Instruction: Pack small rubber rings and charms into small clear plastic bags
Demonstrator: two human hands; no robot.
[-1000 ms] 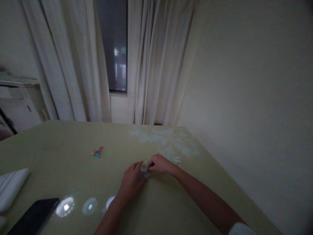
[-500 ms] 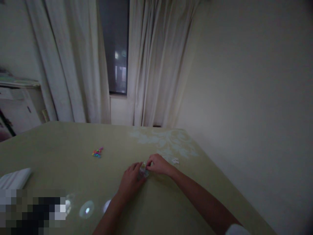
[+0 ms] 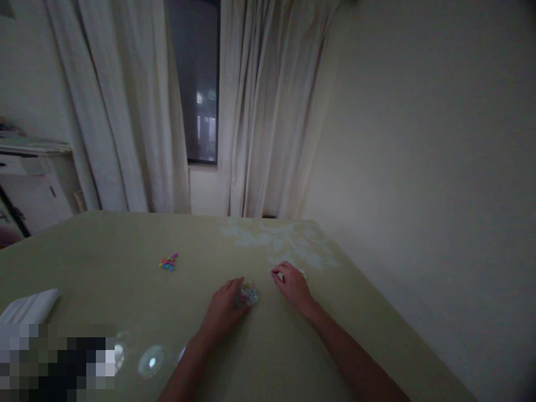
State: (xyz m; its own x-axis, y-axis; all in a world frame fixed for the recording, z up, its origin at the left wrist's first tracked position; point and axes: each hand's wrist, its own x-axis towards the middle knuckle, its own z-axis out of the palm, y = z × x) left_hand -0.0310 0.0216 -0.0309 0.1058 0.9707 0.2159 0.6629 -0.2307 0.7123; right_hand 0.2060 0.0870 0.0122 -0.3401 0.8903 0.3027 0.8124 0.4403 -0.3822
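My left hand (image 3: 226, 304) is curled around a small clear, shiny thing (image 3: 250, 296) on the table, with fingers and thumb on either side of it. Yellowish and pinkish bits show in it; whether it is a small container or a bag of pieces I cannot tell. To the right, apart from it, my right hand (image 3: 291, 282) hovers low over the table with thumb and fingertips pinched together. Anything between those fingertips is too small to make out. Some small white pieces (image 3: 304, 274) lie just behind the right hand, mostly hidden by it.
A little heap of multicoloured small pieces (image 3: 168, 262) lies left of centre on the green table (image 3: 117, 240). At the left edge sits a white striped item (image 3: 31, 306). Curtains (image 3: 276, 111) and a window stand beyond the table, and a wall (image 3: 419, 167) runs along its right.
My right hand has moved away from the clear thing, to the right, towards the white pieces. My left hand has stayed around the clear thing, which now shows more.
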